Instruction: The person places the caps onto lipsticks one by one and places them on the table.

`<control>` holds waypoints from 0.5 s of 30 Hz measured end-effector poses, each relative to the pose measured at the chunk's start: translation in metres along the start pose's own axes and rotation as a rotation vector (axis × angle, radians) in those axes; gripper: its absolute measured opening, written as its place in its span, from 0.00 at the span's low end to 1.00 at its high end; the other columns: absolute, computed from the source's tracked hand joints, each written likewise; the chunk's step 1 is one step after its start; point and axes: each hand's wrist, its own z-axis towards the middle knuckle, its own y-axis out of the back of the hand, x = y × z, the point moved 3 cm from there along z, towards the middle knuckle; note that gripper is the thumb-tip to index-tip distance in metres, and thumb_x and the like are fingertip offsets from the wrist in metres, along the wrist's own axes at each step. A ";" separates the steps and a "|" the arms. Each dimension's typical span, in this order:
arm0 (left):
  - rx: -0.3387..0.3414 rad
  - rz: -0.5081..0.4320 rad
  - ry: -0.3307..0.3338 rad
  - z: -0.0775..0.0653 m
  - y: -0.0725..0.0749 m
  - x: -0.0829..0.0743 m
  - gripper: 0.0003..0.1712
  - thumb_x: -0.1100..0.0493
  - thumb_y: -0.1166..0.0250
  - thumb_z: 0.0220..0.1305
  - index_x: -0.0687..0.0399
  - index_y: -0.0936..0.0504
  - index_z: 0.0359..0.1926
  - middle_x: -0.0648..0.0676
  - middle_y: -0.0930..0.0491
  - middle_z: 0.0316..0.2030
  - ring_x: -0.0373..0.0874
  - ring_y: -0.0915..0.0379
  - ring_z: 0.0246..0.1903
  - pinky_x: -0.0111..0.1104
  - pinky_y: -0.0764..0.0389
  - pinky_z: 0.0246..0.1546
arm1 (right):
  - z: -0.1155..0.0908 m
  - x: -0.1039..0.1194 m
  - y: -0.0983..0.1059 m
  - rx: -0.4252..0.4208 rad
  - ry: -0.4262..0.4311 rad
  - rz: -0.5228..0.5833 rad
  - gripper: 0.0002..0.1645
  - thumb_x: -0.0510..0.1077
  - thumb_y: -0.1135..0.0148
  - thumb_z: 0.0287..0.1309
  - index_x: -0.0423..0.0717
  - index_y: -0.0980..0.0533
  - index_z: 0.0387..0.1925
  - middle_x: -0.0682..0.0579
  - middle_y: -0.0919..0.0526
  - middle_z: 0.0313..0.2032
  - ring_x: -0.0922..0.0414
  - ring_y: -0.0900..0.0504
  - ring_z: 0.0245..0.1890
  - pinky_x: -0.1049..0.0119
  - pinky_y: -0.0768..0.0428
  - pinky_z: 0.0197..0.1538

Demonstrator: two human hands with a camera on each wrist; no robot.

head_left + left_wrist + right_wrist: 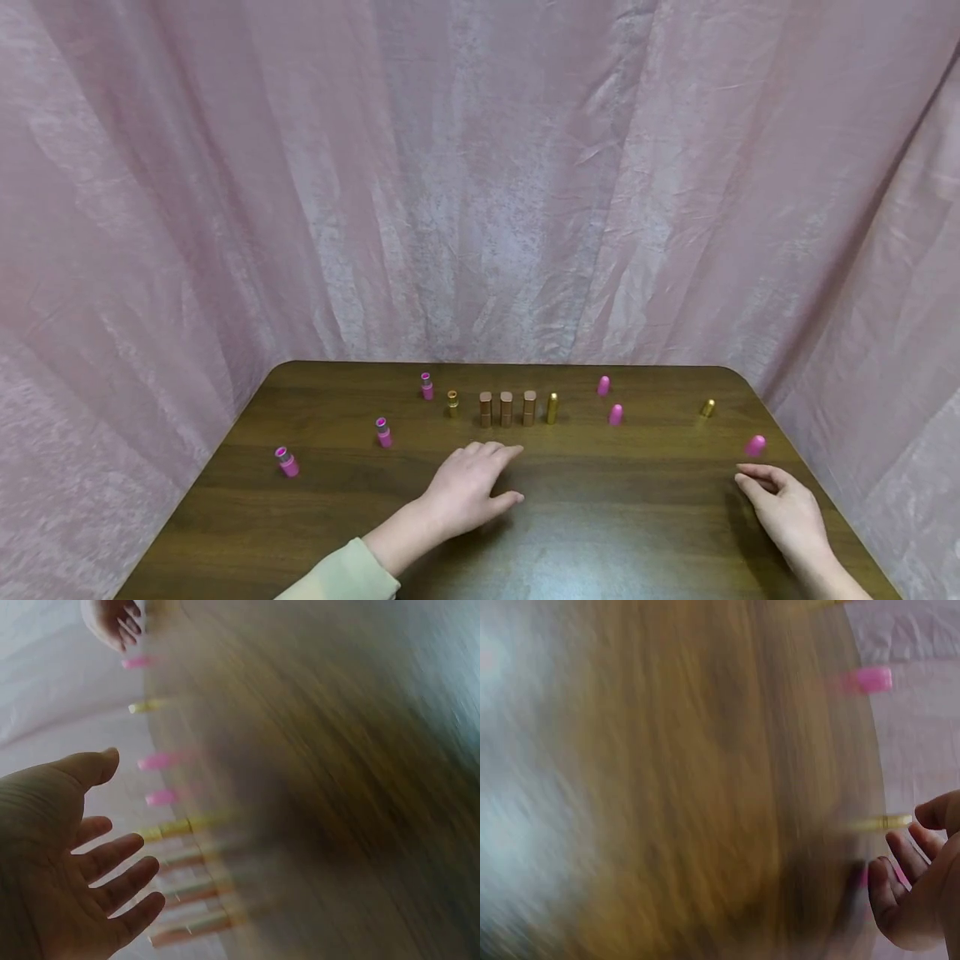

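My left hand (468,492) is spread above the middle of the table, palm down, with nothing in it. Just beyond its fingertips stand three rose-gold lipsticks (506,410) and a tall gold lipstick (552,409). Over on the right, my right hand (787,508) hovers with loosely bent fingers and holds nothing. A pink lipstick cap (756,446) stands just past those fingertips, and a small gold cap (708,407) is farther back. In the right wrist view the thumb of my right hand (922,877) overlaps the end of the gold cap (892,822).
Three uncapped pink lipstick tubes (384,433) are spread over the left side. An uncapped gold tube (453,404) stands left of the rose-gold row. Two more pink caps (616,415) stand at the back right. A pink curtain (480,208) hangs behind the wooden table (600,533).
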 end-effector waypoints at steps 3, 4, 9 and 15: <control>0.000 0.022 -0.081 0.000 0.001 -0.016 0.36 0.38 0.32 0.66 0.47 0.26 0.70 0.48 0.21 0.60 0.46 0.24 0.58 0.44 0.23 0.56 | 0.008 -0.008 0.010 -0.039 -0.042 -0.018 0.35 0.57 0.47 0.75 0.32 0.30 0.65 0.31 0.21 0.57 0.34 0.26 0.58 0.49 0.27 0.47; 0.003 0.028 -0.106 0.001 0.000 -0.021 0.36 0.37 0.32 0.66 0.47 0.26 0.70 0.47 0.22 0.60 0.46 0.25 0.58 0.43 0.23 0.57 | 0.011 -0.010 0.013 -0.053 -0.045 -0.029 0.35 0.57 0.47 0.75 0.31 0.31 0.66 0.29 0.22 0.58 0.32 0.26 0.58 0.47 0.26 0.47; 0.014 0.077 -0.266 0.007 -0.005 -0.047 0.37 0.37 0.33 0.66 0.44 0.27 0.71 0.45 0.23 0.62 0.44 0.28 0.61 0.41 0.26 0.61 | 0.028 -0.017 0.020 -0.069 -0.046 -0.092 0.40 0.56 0.47 0.74 0.26 0.37 0.69 0.24 0.28 0.62 0.26 0.30 0.60 0.38 0.28 0.53; 0.043 0.159 -0.391 0.016 -0.015 -0.072 0.37 0.34 0.36 0.68 0.42 0.29 0.72 0.44 0.26 0.65 0.41 0.32 0.65 0.38 0.32 0.66 | 0.045 -0.022 0.020 -0.045 -0.003 -0.202 0.42 0.58 0.47 0.73 0.24 0.38 0.68 0.24 0.31 0.63 0.22 0.33 0.58 0.33 0.31 0.54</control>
